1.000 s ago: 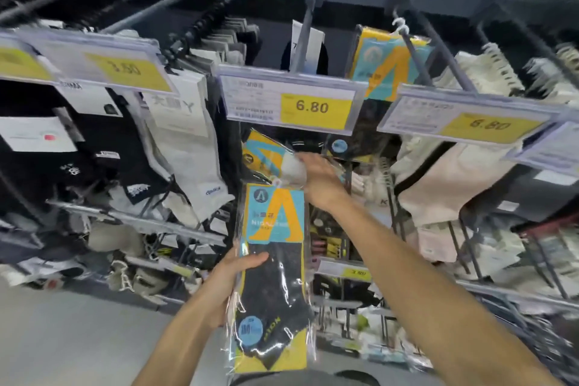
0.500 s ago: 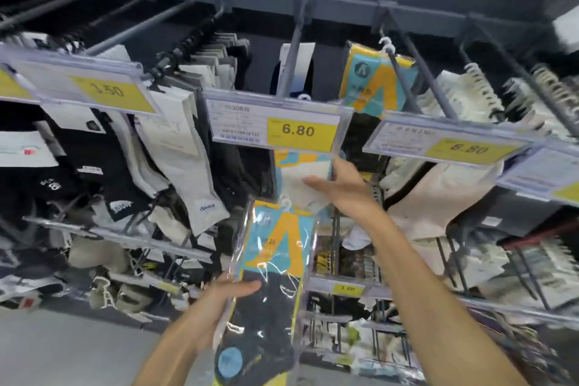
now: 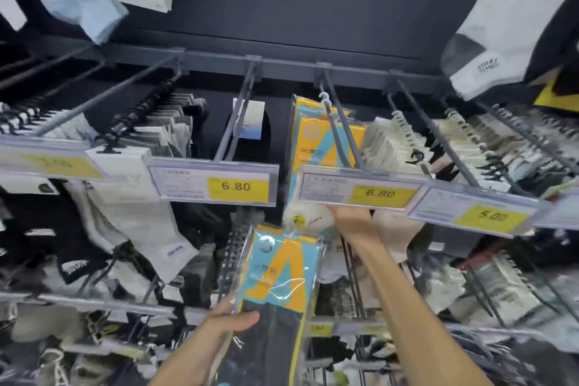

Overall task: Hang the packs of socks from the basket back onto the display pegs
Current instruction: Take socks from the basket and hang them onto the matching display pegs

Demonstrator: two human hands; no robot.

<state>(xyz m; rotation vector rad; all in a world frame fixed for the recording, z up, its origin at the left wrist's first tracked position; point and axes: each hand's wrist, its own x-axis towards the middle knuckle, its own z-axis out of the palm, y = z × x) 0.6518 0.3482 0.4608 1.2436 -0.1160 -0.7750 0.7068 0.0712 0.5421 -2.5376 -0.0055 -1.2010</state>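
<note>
Lower centre of frame: left hand point(image 3: 230, 327) grips sock pack point(image 3: 282, 273) at its left edge, thumb across the front, fingers behind. Right hand point(image 3: 354, 219) sits just under the 6.80 price tag point(image 3: 360, 189), touching second pack point(image 3: 308, 219); can't tell its finger curl.

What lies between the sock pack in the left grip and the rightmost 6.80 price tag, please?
In the head view: the white end of another sock pack, held by the right grip, just under the price tag, above the lower pack.

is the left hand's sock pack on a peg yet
Off: the left hand holds the pack low, under the 6.80 price tags.
</note>
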